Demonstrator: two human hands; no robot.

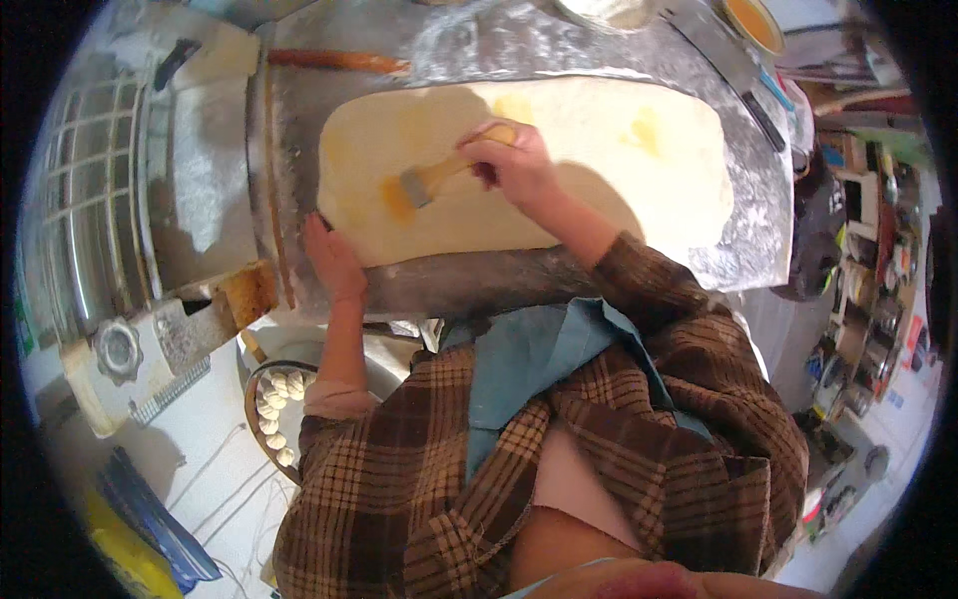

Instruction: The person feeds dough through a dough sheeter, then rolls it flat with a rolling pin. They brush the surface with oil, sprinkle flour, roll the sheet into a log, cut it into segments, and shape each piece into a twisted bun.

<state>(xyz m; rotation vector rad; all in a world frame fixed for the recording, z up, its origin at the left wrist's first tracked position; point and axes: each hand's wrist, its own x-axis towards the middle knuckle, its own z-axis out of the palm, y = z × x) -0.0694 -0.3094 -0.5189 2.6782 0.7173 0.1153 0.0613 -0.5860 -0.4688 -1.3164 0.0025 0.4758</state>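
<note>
A wide sheet of rolled-out dough (479, 217) lies across the floured work surface (464, 284). My right hand (516, 161) grips the wooden handle of a pastry brush (430, 180) above the left half of the sheet. The bristles press against the dough, with an orange-yellow liquid spread around them. Paler yellow patches of the same colour show near the sheet's left end, upper middle and upper right. At the lower left corner of the dough, my left hand (335, 258) rests flat along the edge, holding nothing.
Behind the dough lies a wooden rolling pin (337, 60). A long knife (722, 75) and a bowl of orange liquid (754, 22) are at the far right. A pale bowl (610, 9) stands at the back. Below left, a round tray (254, 404) holds several small dough pieces (277, 397).
</note>
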